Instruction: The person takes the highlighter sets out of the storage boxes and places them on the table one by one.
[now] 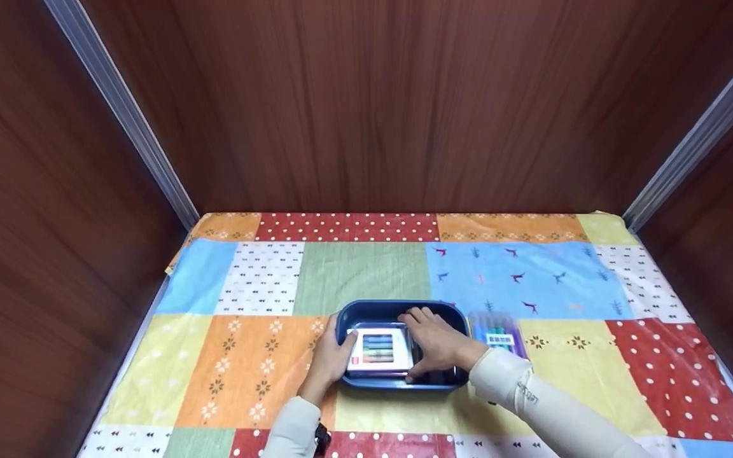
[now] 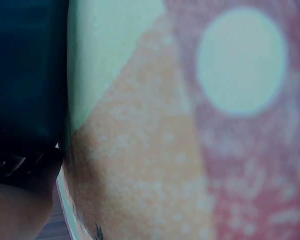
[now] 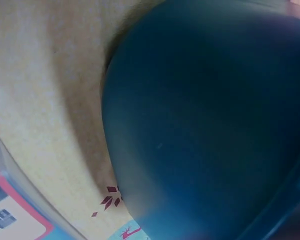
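Observation:
A dark blue plastic bin (image 1: 398,384) with rounded corners lies in front of me, its outer wall (image 3: 190,125) filling much of the right wrist view. My left hand (image 1: 329,356) grips its left side, thumb over the rim. Inside, at the left, is a flat pen box (image 1: 376,352) with a white label picturing coloured strokes. My right hand (image 1: 438,343) reaches into the bin and holds that box by its right end, fingers at the far edge and thumb at the near edge. In the left wrist view, part of the left hand (image 2: 20,210) shows below the dark bin wall (image 2: 25,75).
Just right of the bin lies a clear pack of coloured markers (image 1: 499,336) with a white label. A patchwork-patterned cloth (image 1: 366,273) covers the table. Brown wood-look panels (image 1: 392,108) stand at the back and both sides.

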A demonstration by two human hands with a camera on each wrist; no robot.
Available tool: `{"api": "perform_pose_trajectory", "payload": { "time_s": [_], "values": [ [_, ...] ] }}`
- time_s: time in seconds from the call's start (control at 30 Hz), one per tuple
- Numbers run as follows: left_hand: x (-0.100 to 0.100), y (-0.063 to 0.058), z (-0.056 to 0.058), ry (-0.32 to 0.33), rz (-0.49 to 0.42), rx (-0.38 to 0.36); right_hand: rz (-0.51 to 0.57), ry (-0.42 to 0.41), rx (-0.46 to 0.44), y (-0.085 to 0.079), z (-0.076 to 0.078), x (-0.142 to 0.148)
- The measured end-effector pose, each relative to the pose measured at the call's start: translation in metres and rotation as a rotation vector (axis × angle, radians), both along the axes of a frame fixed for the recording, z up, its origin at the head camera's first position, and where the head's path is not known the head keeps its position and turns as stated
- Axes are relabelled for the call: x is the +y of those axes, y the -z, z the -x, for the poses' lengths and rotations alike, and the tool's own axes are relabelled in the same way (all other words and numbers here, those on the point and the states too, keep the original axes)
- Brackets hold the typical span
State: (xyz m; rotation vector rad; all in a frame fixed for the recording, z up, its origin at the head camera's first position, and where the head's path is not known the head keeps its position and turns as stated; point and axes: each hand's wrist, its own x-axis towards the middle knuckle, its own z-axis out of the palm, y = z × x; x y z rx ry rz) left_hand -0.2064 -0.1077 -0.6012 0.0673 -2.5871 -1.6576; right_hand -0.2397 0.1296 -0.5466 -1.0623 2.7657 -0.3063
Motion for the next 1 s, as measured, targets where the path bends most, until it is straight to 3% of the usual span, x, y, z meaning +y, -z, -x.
{"api": "perform_pose_trajectory", "payload": {
  "time_s": [0.5,0.8,1.0],
  "values": [
    [-0.001,0.000,0.001,0.019,-0.065,-0.009,-0.113,-0.034,-0.022,-0.005,0.004,-0.013],
    [0.003,-0.010,0.012,0.015,-0.116,-0.012,-0.100,-0.025,-0.030,-0.010,0.004,-0.014],
    [0.008,-0.011,0.015,0.041,-0.096,0.017,-0.075,-0.025,-0.047,-0.013,0.005,-0.013]
  ]
}}
